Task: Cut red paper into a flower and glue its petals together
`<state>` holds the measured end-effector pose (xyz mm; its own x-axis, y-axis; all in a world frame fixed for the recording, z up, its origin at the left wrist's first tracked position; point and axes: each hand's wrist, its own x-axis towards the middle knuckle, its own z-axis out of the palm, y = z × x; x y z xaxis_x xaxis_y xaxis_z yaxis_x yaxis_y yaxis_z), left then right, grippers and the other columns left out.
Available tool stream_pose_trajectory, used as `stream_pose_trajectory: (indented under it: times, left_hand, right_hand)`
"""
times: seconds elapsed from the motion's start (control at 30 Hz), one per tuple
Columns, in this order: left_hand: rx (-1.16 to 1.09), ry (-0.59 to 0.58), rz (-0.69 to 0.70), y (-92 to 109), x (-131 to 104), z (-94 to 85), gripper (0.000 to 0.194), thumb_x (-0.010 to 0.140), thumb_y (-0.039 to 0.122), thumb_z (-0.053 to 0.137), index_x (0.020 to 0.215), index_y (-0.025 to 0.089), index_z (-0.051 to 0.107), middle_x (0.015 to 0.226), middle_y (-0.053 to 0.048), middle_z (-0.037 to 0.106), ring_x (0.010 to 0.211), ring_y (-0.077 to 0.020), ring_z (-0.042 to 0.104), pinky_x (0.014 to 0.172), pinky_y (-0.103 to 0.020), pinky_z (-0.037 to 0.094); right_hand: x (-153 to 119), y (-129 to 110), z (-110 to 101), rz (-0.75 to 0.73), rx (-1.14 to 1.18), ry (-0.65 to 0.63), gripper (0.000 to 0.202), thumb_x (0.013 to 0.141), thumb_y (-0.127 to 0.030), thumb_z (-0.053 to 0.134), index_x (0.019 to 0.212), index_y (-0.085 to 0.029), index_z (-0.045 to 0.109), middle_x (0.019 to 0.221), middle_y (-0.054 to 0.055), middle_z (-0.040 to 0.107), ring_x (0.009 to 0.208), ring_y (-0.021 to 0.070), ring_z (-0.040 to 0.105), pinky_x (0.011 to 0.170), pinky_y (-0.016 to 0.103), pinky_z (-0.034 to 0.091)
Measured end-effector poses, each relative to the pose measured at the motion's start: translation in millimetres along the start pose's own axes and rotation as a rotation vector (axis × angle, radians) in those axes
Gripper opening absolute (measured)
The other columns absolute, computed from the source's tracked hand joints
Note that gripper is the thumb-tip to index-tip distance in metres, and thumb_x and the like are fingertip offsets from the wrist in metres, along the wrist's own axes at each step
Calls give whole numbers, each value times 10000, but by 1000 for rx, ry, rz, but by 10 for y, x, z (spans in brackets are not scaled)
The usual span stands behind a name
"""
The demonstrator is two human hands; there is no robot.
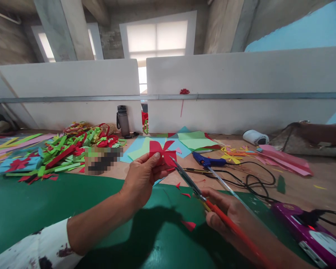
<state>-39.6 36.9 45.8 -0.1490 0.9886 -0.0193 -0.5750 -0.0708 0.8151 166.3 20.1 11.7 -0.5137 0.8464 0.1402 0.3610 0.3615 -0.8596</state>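
Note:
Between the thumb and fingers of my left hand [141, 175] is a red paper flower [168, 155] with slits cut between its petals. My right hand [224, 213] grips a pair of scissors [193, 185] with orange handles. The blade tips meet the flower's lower right petal, and the blades look nearly closed. Red paper scraps [189, 225] lie below on the green mat [106, 216]. Just beyond the scissors rests a blue glue gun [208, 160], a clear glue stick running from it toward my right hand.
Coloured paper sheets [197, 140] lie behind the flower. Green and red paper strips [70, 149] are heaped at left near a dark bottle [123, 121]. On the right are a black cord [249, 179], a purple power strip [310, 231], pink paper [285, 160], a white roll [256, 137] and a brown bag [313, 140].

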Motion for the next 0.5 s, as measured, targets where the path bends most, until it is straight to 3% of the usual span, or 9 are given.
stream_pose_trajectory:
  times: [0.5]
  left_hand:
    - [26, -21, -4, -1, 23, -23, 40, 817, 114, 554, 797, 125, 586, 702, -49, 682, 625, -167, 683, 525, -224, 550]
  right_hand:
    - [26, 36, -1, 3, 19, 18, 562, 713, -667, 500, 1009, -206, 625, 645, 9, 537, 548, 145, 458, 492, 233, 421]
